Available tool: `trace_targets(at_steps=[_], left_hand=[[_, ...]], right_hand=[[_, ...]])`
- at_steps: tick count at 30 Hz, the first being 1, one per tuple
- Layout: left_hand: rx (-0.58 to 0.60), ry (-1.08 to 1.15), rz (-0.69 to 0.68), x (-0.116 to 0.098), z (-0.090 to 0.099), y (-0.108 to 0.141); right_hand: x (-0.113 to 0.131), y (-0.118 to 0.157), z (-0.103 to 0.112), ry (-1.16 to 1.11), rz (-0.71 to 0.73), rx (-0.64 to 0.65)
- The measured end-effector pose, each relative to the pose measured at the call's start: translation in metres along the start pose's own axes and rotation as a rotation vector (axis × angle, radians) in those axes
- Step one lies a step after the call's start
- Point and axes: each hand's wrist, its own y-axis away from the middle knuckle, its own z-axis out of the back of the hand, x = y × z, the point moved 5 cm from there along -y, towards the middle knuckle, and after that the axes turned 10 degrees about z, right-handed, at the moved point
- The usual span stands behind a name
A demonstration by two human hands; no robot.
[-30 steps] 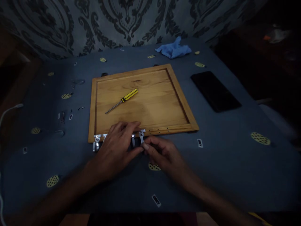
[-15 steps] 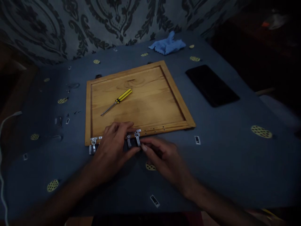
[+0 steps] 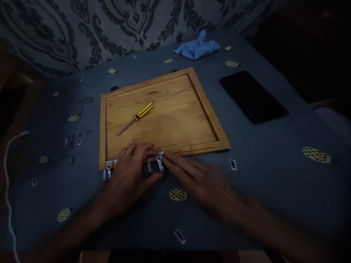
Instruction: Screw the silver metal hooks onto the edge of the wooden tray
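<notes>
Scanning from the left, you have small dark metal screws (image 3: 88,131) loose on the blue-grey patterned cloth (image 3: 257,204). At lower centre-left, a silver metal bracket (image 3: 109,166) on the rectangular brown wooden panel (image 3: 175,117) appears fastened. Your left hand (image 3: 126,170) straddles the panel's near edge, thumb spread wide; its hold is hidden. A yellow-and-black screwdriver (image 3: 140,114) lies mid-panel. Near the frame's centre, the rightmost silver bracket (image 3: 160,163) looks unscrewed, so fastening seems partial; your right hand (image 3: 199,178), fingers narrowed together, reaches it, grip unclear.
</notes>
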Motion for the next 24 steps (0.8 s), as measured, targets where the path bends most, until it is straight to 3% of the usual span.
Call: trace_targets(at_steps=[7, 24], left_hand=[[0.012, -0.022, -0.006, 0.0006, -0.0005, 0.0002], [-0.043, 0.025, 0.049, 0.0020, -0.0017, -0.0022]], right_hand=[[-0.0021, 0.0018, -0.0067, 0.073, 0.079, 0.149], [0.0007, -0.0017, -0.0064, 0.103, 0.136, 0.057]])
